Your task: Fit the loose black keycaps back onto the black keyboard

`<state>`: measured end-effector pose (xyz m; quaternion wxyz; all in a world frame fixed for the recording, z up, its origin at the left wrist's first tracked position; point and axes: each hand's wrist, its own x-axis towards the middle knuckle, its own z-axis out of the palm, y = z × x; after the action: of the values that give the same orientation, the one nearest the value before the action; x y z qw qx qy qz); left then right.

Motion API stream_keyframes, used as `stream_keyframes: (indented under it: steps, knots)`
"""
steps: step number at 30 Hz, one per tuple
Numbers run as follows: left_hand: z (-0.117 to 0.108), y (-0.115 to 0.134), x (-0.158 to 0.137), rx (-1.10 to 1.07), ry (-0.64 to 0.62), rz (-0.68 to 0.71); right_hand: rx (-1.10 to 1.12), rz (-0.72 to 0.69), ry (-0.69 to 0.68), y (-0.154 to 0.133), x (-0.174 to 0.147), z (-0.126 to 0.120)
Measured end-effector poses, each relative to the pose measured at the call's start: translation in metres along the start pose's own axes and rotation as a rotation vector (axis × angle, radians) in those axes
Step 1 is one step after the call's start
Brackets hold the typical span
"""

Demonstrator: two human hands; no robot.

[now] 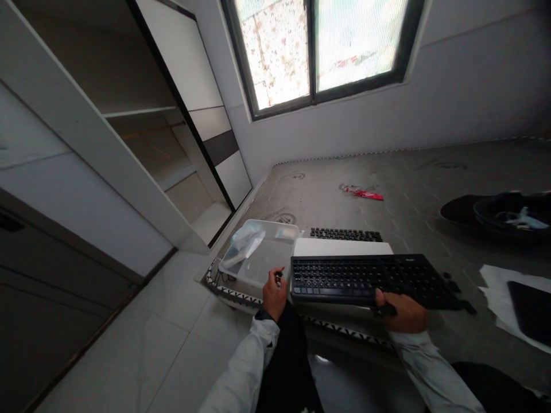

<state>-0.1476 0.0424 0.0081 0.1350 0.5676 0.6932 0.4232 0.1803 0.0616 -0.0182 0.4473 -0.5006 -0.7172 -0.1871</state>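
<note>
A: Holding the front edge of the black keyboard (370, 280) is the right hand (402, 312); its fingers are curled under that edge and the thumb lies along it, so they are pressed together on the keyboard and not spread.

B: And the left hand (274, 293)?

A: It sits just off the keyboard's left end. The fingertips pinch a small dark object (279, 274), too small to tell what it is. Both arms wear pale sleeves.

B: Where does the keyboard lie?

A: Near the front edge of a grey mattress-like surface (387, 178), flat, with its back edge resting over a white flat box (342, 247). Behind that box, farther from the person than the keyboard, a second black keyboard (345, 234) shows only its top rows.

B: What is left of the keyboard?

A: A clear plastic bin (262, 252), just beside the left hand, with crumpled clear plastic in its far corner. Beyond it stands an open wardrobe (142, 132) with bare shelves.

B: And to the right?

A: A few small dark bits (451, 282) lie right at the keyboard's right end. Farther right is white paper (495, 289) with a dark flat thing (531, 310) on it. Behind those, well apart from the keyboard, is a dark heap (503, 213); I cannot tell what it is.

B: Anything far behind the keyboard?

A: A red wrapper (365, 194) on the grey surface, and above that, a window (318, 46) in the wall.
</note>
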Motion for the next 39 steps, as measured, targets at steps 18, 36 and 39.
stream_keyframes:
  steps: [18, 36, 39]
  knots:
    - [-0.002, 0.002, -0.002, 0.049, 0.041, 0.098, 0.157, 0.024, 0.020, 0.011, 0.006, 0.014]
    - [0.008, 0.054, 0.067, 0.269, 0.083, 0.439, 0.320, -0.127, 0.048, 0.004, 0.023, 0.016]
    - [0.025, 0.081, 0.114, 0.288, -0.032, 0.534, 0.343, -0.102, 0.044, 0.005, 0.024, 0.019]
